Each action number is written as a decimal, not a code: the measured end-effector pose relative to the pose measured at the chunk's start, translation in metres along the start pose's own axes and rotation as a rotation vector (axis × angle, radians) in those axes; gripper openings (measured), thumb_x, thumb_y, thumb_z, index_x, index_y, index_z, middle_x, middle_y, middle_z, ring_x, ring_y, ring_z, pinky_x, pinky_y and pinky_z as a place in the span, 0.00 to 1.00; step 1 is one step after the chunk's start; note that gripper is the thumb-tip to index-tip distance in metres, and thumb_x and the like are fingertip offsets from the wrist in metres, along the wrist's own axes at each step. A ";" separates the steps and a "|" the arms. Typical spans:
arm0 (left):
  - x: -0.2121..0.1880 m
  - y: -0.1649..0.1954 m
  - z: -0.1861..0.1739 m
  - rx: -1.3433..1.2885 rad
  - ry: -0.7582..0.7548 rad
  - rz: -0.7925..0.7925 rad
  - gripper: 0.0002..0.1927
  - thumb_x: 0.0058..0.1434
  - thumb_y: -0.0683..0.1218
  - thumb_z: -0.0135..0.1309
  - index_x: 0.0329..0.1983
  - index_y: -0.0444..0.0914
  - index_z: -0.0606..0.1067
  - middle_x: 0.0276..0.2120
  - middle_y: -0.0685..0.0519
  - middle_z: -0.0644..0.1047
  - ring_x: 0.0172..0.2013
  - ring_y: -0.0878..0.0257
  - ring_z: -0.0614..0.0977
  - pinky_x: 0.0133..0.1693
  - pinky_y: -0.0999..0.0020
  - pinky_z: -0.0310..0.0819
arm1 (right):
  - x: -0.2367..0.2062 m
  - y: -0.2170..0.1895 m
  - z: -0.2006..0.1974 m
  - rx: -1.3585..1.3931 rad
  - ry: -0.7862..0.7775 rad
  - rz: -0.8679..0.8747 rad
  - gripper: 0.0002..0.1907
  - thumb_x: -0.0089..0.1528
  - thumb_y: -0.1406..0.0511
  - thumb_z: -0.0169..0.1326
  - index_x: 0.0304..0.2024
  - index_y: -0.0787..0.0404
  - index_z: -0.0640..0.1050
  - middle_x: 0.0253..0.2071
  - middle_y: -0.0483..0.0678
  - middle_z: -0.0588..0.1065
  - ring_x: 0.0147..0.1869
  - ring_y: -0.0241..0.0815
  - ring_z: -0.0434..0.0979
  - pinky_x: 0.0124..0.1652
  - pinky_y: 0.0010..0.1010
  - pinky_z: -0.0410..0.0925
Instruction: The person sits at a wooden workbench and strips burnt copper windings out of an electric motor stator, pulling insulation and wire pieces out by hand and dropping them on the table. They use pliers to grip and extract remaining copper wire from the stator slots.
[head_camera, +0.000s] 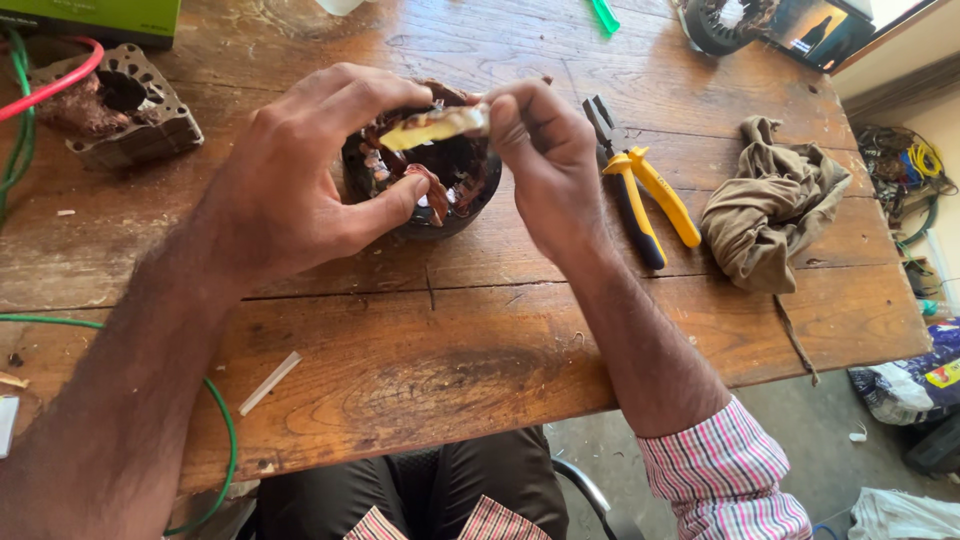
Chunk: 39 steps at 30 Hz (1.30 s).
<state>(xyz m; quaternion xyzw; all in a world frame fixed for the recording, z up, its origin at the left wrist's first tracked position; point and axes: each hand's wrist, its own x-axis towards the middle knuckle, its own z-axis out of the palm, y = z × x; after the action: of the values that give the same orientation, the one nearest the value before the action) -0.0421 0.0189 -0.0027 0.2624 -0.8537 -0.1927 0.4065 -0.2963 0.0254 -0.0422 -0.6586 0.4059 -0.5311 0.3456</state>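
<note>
Centre of frame, on desk (420, 390): motor stator (440, 185), judged heavy, rigid | we cup its rim with left hand (300, 170) | right hand (545, 150) pinches thin, flimsy yellowish insulation strip (430, 127), best held by its end.

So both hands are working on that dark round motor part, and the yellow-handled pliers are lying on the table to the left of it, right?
Not quite. The head view shows the yellow-handled pliers lying to the right of the dark round motor part, between it and a crumpled brown cloth. The left hand and right hand are indeed both on that part.
</note>
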 end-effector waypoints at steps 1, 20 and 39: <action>0.000 0.001 -0.001 -0.011 -0.001 -0.006 0.27 0.61 0.48 0.65 0.61 0.36 0.72 0.55 0.43 0.77 0.56 0.48 0.80 0.56 0.55 0.76 | 0.001 -0.002 -0.002 -0.007 -0.038 -0.017 0.14 0.73 0.57 0.53 0.47 0.62 0.78 0.42 0.44 0.78 0.45 0.30 0.75 0.46 0.26 0.70; -0.005 -0.017 0.000 -0.086 -0.029 0.024 0.11 0.63 0.44 0.61 0.42 0.31 0.79 0.53 0.42 0.81 0.65 0.49 0.76 0.64 0.55 0.70 | 0.005 -0.048 -0.040 -0.277 -0.518 -0.249 0.08 0.67 0.68 0.65 0.49 0.56 0.82 0.68 0.49 0.64 0.68 0.40 0.71 0.66 0.33 0.71; -0.009 -0.019 -0.004 -0.066 0.008 0.044 0.12 0.64 0.45 0.61 0.40 0.29 0.78 0.50 0.41 0.81 0.61 0.48 0.78 0.61 0.55 0.71 | 0.002 -0.007 -0.022 0.508 -0.373 0.106 0.03 0.75 0.69 0.55 0.47 0.63 0.73 0.51 0.45 0.68 0.51 0.32 0.69 0.56 0.25 0.65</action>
<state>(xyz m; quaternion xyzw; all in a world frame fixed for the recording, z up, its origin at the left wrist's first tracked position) -0.0282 0.0088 -0.0158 0.2309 -0.8507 -0.2106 0.4226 -0.3169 0.0265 -0.0305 -0.6153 0.2239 -0.4666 0.5947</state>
